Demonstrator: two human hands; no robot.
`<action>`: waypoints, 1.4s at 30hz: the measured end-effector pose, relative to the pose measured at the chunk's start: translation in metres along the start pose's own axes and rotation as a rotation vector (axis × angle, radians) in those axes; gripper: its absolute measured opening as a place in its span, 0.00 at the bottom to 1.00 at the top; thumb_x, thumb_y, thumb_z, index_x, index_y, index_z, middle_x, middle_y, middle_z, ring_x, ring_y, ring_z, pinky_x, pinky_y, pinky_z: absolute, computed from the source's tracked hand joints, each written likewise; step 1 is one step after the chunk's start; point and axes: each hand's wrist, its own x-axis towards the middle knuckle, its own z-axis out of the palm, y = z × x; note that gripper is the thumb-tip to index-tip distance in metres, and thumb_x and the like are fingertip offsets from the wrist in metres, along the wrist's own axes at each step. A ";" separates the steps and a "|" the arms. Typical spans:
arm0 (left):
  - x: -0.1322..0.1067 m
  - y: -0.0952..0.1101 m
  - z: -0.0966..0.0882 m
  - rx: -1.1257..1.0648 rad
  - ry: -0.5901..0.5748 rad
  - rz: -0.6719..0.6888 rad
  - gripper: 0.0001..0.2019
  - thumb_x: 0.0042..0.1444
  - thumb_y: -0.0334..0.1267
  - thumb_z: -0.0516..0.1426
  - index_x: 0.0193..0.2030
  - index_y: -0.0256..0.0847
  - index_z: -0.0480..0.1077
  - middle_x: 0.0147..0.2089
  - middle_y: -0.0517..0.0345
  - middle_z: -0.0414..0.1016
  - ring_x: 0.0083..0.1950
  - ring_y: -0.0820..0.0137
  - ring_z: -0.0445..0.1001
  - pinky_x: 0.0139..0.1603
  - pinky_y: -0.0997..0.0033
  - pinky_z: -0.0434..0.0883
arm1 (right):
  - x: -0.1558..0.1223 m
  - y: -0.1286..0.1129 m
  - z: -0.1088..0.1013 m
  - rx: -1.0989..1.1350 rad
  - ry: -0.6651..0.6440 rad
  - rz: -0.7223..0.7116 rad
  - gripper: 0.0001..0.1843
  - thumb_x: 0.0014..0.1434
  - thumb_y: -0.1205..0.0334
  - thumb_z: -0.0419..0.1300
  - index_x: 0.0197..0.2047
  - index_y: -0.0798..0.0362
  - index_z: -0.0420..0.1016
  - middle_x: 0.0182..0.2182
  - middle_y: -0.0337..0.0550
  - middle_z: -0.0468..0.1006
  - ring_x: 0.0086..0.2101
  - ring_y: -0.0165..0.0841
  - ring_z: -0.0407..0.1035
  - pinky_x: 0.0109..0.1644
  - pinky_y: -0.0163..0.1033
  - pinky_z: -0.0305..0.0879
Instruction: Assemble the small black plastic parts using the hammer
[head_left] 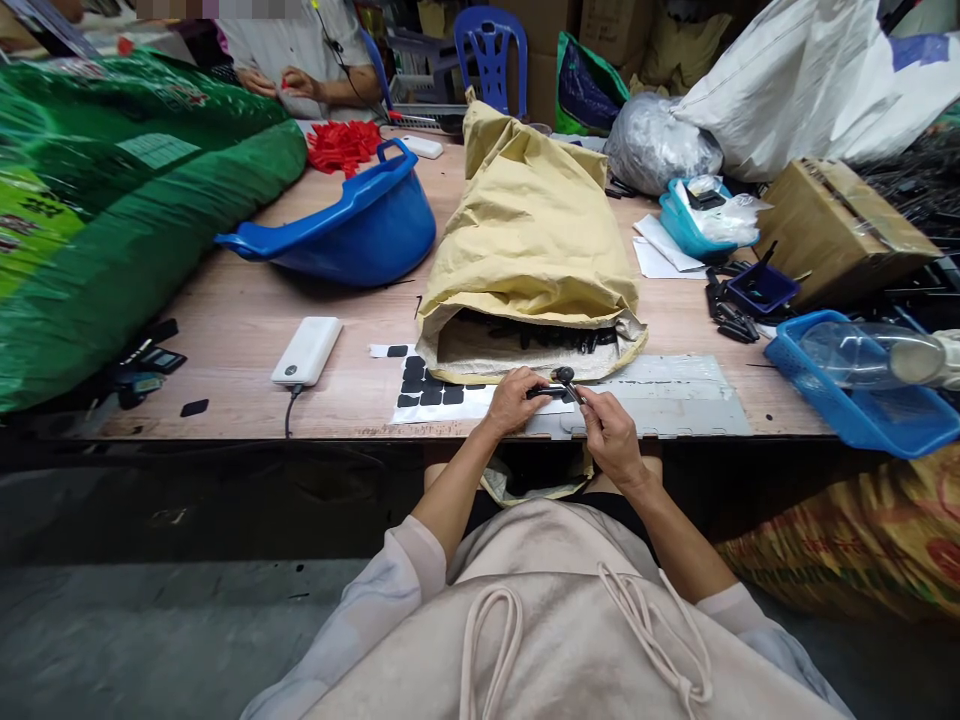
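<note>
A cluttered workroom surrounds a wood-topped bench, with a blue plastic chair at the back and a co-worker's hands busy near a heap of red strips on the far side. On the bench, a blue basin stands to the left of a yellow sack, whose open mouth faces the wearer and shows dark pieces inside.

At the near edge, just short of that mouth, the left grip is closed, pinching a black rod whose long axis runs roughly sideways, along the bench edge. The right grip pinches the lower end of a round-headed black piece; its shaft slants up and left from the fingertips, so the round head lies between the two hands, above the rod's right end. The two pieces cross or meet there; whether they are joined cannot be told. Neither hand is clearly nearer to that spot. A white sheet of black pads lies just left of the left grip.
</note>
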 end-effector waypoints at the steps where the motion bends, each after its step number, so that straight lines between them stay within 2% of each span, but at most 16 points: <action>1: 0.000 -0.001 0.000 -0.002 -0.001 0.002 0.07 0.58 0.36 0.67 0.44 0.44 0.80 0.43 0.55 0.78 0.49 0.60 0.73 0.56 0.60 0.69 | -0.001 -0.001 0.000 -0.003 0.002 -0.017 0.21 0.75 0.61 0.50 0.65 0.46 0.74 0.46 0.48 0.81 0.47 0.37 0.76 0.55 0.43 0.74; 4: 0.001 -0.001 0.000 -0.010 -0.005 0.010 0.08 0.58 0.36 0.67 0.44 0.42 0.80 0.43 0.54 0.77 0.49 0.61 0.73 0.55 0.60 0.69 | -0.005 -0.001 0.004 -0.028 -0.021 -0.038 0.22 0.75 0.62 0.49 0.66 0.47 0.73 0.46 0.48 0.80 0.47 0.37 0.76 0.54 0.42 0.74; 9: 0.000 0.001 0.001 -0.005 0.011 -0.002 0.06 0.59 0.35 0.64 0.43 0.43 0.80 0.42 0.55 0.77 0.48 0.61 0.73 0.54 0.61 0.69 | -0.009 0.007 0.012 -0.131 -0.131 -0.005 0.22 0.74 0.62 0.49 0.64 0.47 0.75 0.40 0.45 0.77 0.40 0.35 0.74 0.46 0.38 0.74; 15: 0.000 0.003 0.001 0.006 0.011 -0.002 0.07 0.59 0.35 0.65 0.44 0.44 0.81 0.43 0.54 0.78 0.49 0.60 0.73 0.56 0.59 0.70 | -0.005 0.007 0.001 -0.091 0.012 0.008 0.21 0.74 0.61 0.49 0.64 0.46 0.75 0.43 0.46 0.79 0.44 0.36 0.76 0.51 0.40 0.74; 21: 0.000 0.005 0.000 -0.004 0.021 -0.003 0.07 0.58 0.34 0.65 0.43 0.43 0.81 0.42 0.54 0.77 0.49 0.60 0.74 0.55 0.59 0.70 | -0.012 0.014 0.002 -0.078 -0.041 0.021 0.20 0.73 0.62 0.50 0.62 0.47 0.76 0.43 0.46 0.80 0.42 0.35 0.76 0.49 0.39 0.74; 25: -0.001 0.007 -0.002 0.007 0.011 0.003 0.07 0.57 0.34 0.65 0.42 0.43 0.80 0.42 0.54 0.77 0.49 0.60 0.73 0.55 0.59 0.70 | -0.002 0.023 -0.003 -0.071 0.024 0.040 0.20 0.74 0.60 0.50 0.62 0.47 0.77 0.42 0.46 0.80 0.43 0.37 0.75 0.51 0.42 0.73; 30: -0.002 0.008 -0.004 0.026 0.005 0.006 0.09 0.54 0.33 0.67 0.42 0.42 0.78 0.42 0.55 0.77 0.48 0.60 0.73 0.53 0.59 0.70 | 0.023 0.049 -0.013 -0.334 0.066 0.100 0.20 0.73 0.61 0.51 0.61 0.49 0.78 0.43 0.49 0.79 0.43 0.39 0.72 0.47 0.40 0.68; 34: -0.002 0.008 -0.003 0.032 0.010 0.017 0.10 0.54 0.36 0.68 0.44 0.42 0.80 0.42 0.54 0.77 0.48 0.60 0.73 0.54 0.59 0.71 | 0.031 0.070 -0.012 -0.560 0.011 0.094 0.19 0.69 0.66 0.53 0.57 0.49 0.81 0.38 0.49 0.76 0.40 0.40 0.65 0.46 0.42 0.61; 42: -0.005 0.004 -0.004 0.048 -0.005 0.039 0.09 0.56 0.36 0.68 0.44 0.44 0.83 0.41 0.55 0.76 0.48 0.60 0.74 0.53 0.58 0.72 | 0.024 0.071 -0.002 -0.674 0.022 0.067 0.19 0.69 0.65 0.53 0.57 0.50 0.80 0.38 0.48 0.74 0.40 0.40 0.61 0.43 0.42 0.54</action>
